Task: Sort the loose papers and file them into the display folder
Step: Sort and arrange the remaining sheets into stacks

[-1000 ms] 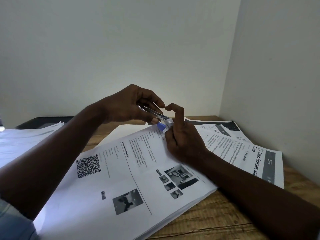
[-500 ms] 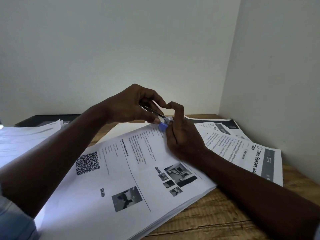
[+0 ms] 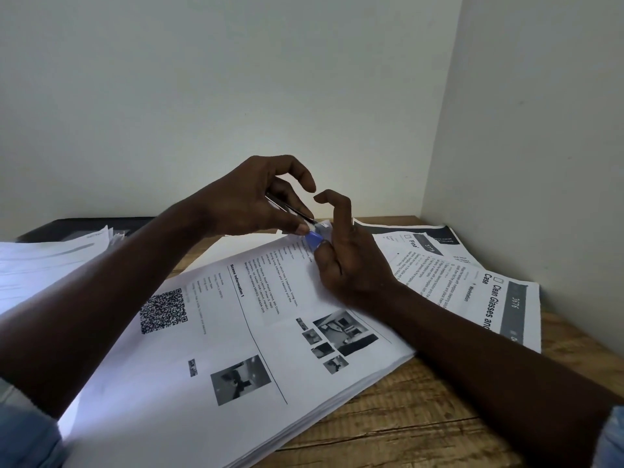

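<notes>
At far corner of stack (image 3: 236, 332) on counter (image 3: 422, 427), both hands meet. Left hand (image 3: 250, 201) fingers pinch thin metal tool (image 3: 290, 208), tip angled down-right into blue clip (image 3: 314, 238). Right hand (image 3: 351, 261) fingers pinch clip and corner, forefinger raised. No folder identifiable.

table (image 3: 422, 413): wood, brown, visible grain and cracks, matt, rough-looking
paper stack (image 3: 209, 349): white printed paper, matt, smooth, black text plus QR code and grey photos
sheets at right (image 3: 486, 292): same matt paper, dark grey printed bands, edges slightly curled
pile at left (image 3: 44, 261): white paper, matt
tool in left hand (image 3: 290, 208): thin metal, glossy, catches light
clip at stack corner (image 3: 314, 238): blue, smooth, looks plastic; material not certain
sleeve cuffs (image 3: 613, 437): light blue cloth, matt
walls (image 3: 236, 79): painted, matt, smooth
</notes>
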{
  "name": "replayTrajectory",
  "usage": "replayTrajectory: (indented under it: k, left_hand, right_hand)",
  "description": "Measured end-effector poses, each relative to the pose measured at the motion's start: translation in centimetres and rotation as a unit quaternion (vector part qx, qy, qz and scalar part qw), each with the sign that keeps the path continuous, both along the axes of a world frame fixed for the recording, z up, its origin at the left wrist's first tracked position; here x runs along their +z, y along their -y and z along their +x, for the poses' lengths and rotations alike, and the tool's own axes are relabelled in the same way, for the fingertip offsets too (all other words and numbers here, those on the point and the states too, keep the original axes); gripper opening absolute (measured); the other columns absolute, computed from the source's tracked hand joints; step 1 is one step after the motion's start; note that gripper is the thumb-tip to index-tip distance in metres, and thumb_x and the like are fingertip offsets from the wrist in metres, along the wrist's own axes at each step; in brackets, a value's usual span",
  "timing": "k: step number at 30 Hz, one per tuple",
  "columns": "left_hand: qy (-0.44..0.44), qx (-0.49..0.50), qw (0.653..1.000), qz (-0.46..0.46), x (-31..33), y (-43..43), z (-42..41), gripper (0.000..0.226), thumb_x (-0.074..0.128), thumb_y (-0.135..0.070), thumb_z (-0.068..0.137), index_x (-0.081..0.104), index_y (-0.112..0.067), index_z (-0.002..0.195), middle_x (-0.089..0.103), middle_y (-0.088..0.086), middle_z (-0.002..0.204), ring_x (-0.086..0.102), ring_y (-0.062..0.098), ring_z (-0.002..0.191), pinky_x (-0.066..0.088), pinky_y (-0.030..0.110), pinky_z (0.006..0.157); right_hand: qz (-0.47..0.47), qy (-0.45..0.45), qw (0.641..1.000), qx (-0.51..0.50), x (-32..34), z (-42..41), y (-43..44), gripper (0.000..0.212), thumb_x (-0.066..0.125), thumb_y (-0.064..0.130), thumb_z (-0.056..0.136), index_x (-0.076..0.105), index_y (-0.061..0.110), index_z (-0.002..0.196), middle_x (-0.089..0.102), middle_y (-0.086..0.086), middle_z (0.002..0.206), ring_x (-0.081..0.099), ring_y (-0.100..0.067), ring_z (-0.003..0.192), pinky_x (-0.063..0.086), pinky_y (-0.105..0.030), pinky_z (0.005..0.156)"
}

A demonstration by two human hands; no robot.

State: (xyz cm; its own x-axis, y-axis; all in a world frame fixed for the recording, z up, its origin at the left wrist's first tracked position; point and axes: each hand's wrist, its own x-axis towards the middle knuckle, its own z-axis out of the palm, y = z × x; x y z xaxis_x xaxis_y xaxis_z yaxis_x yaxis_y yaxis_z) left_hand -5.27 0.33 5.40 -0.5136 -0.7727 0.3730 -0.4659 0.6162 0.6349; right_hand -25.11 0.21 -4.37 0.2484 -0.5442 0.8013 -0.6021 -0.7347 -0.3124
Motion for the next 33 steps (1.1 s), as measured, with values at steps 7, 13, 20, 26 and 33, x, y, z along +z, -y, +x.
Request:
replayTrajectory:
  k: [7,13,20,26,33]
  left_hand:
    - [-0.01,-0.016,1.0,-0.012,-1.1,1.3,0.0,0.041,0.087,0.0,0.077,0.048,-0.01,0.088,0.08,0.009,0.095,0.077,0.028,0.088,0.059,0.045,0.078]
    - [-0.04,-0.039,0.998,0.01,-2.4,1.7,-0.1,0.047,0.075,0.011,0.085,0.037,-0.011,0.07,0.075,0.027,0.09,0.077,0.028,0.097,0.052,0.022,0.067]
    - [-0.055,-0.014,0.997,0.061,-2.7,2.3,0.9,0.03,0.08,0.008,0.081,0.054,-0.006,0.08,0.078,0.018,0.1,0.075,0.031,0.096,0.057,0.028,0.076]
    - [-0.19,0.114,0.974,0.036,-3.5,3.8,4.2,0.015,0.081,-0.005,0.082,0.068,-0.006,0.09,0.072,0.029,0.1,0.065,0.023,0.084,0.053,0.032,0.075]
    - [-0.069,0.398,0.91,-0.093,-5.8,6.3,7.1,0.02,0.086,-0.032,0.082,0.074,-0.016,0.084,0.072,-0.003,0.081,0.063,0.016,0.077,0.043,0.028,0.07]
  right_hand:
    - [0.013,-0.033,0.999,-0.017,-0.5,-0.2,0.9,0.037,0.043,0.053,0.1,0.054,0.018,0.104,0.055,0.007,0.071,0.054,-0.02,0.064,0.034,-0.034,0.059]
    - [0.086,-0.058,0.994,0.028,-0.7,-0.9,1.7,0.026,0.046,0.046,0.105,0.055,0.022,0.1,0.044,0.01,0.056,0.046,-0.004,0.054,0.026,-0.034,0.057]
    - [0.144,-0.018,0.988,0.046,-0.9,-1.1,2.1,0.027,0.062,0.057,0.094,0.062,0.03,0.099,0.066,0.013,0.084,0.061,-0.003,0.079,0.046,-0.035,0.069]
    - [0.182,0.019,0.982,0.043,-1.3,-1.7,2.9,0.016,0.058,0.047,0.096,0.062,0.034,0.105,0.069,0.011,0.078,0.064,-0.006,0.069,0.052,-0.037,0.068]
    - [0.15,0.008,0.989,0.008,-1.2,-1.6,2.8,0.014,0.054,0.034,0.1,0.061,0.03,0.09,0.058,0.01,0.07,0.051,-0.007,0.06,0.045,-0.033,0.063]
